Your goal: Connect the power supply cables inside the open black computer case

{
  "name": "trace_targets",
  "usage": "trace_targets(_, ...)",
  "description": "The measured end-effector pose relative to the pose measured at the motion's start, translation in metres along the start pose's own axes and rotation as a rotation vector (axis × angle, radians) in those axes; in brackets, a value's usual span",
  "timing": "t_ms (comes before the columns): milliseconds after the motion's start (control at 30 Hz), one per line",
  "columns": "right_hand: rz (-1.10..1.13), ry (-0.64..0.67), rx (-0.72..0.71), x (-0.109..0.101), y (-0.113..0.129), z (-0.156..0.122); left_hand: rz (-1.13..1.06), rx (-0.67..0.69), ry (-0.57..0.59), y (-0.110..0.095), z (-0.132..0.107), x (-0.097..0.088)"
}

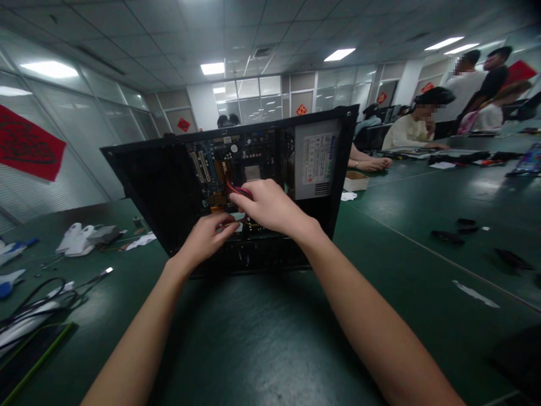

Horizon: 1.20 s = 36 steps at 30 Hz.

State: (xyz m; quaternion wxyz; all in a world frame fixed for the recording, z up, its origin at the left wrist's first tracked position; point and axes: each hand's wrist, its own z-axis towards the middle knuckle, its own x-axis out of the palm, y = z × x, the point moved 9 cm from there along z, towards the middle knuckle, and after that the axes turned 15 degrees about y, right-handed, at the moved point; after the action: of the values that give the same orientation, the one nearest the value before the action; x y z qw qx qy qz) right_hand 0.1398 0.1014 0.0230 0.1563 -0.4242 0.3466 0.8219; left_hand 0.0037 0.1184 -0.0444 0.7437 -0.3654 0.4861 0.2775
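An open black computer case [152, 180] lies on the green table, its motherboard [220, 163] and silver power supply [315, 163] exposed. Both my hands reach inside it. My right hand [270, 206] is closed in a pinch on a red cable [237, 190] over the board. Just below it, my left hand [209, 237] has its fingers curled and pinched on something small near the lower edge of the board; what it holds is hidden.
White gloves and small parts [84, 237] lie at the left, with black cables [38, 299] and a dark pad [29, 355] near the front left corner. Black parts [448, 237] lie on the right. Other people sit and stand at the far right [418, 124].
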Motion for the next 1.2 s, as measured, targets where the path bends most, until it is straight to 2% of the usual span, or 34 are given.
trace_targets(100,0.040,0.048,-0.012,0.020,-0.005,0.010,0.015,-0.112,-0.150,0.024,-0.006,-0.014)
trace_targets(200,0.359,0.134,-0.046,0.033,-0.011,0.017,0.102,-0.176,-0.134,0.033,-0.007,-0.012)
trace_targets(267,0.603,0.149,-0.088,0.031,-0.011,0.017,0.135,-0.142,-0.108,0.025,-0.005,-0.009)
trace_targets(333,0.760,0.119,-0.151,0.020,-0.009,0.014,0.104,-0.050,-0.034,0.008,0.000,-0.002)
trace_targets(433,0.848,0.072,-0.244,0.000,-0.005,0.007,0.052,0.059,0.122,-0.015,0.005,0.014)
trace_targets(500,0.847,0.079,-0.273,-0.009,-0.002,0.001,0.034,0.049,0.123,-0.019,0.007,0.016)
trace_targets(567,0.810,0.124,-0.278,-0.013,0.001,-0.006,-0.035,-0.004,0.041,-0.015,0.007,0.009)
trace_targets(633,0.736,0.236,-0.278,-0.012,0.006,-0.014,-0.178,-0.065,-0.025,-0.004,0.005,0.002)
trace_targets(767,0.448,0.566,-0.278,0.009,0.013,-0.026,-0.546,-0.137,-0.133,0.016,-0.002,-0.012)
trace_targets(833,0.263,0.626,-0.237,0.022,0.007,-0.024,-0.623,-0.154,-0.206,0.019,-0.007,-0.024)
trace_targets(933,0.039,0.565,-0.140,0.039,-0.004,-0.009,-0.585,-0.192,-0.330,0.018,-0.016,-0.042)
trace_targets(1033,-0.102,0.509,-0.064,0.063,-0.004,0.004,-0.546,-0.212,-0.427,0.015,-0.022,-0.053)
trace_targets(1100,-0.155,0.481,-0.025,0.078,-0.003,0.008,-0.565,-0.198,-0.450,0.013,-0.022,-0.055)
trace_targets(1200,-0.222,0.396,0.029,0.089,-0.005,0.014,-0.621,-0.141,-0.464,0.007,-0.023,-0.058)
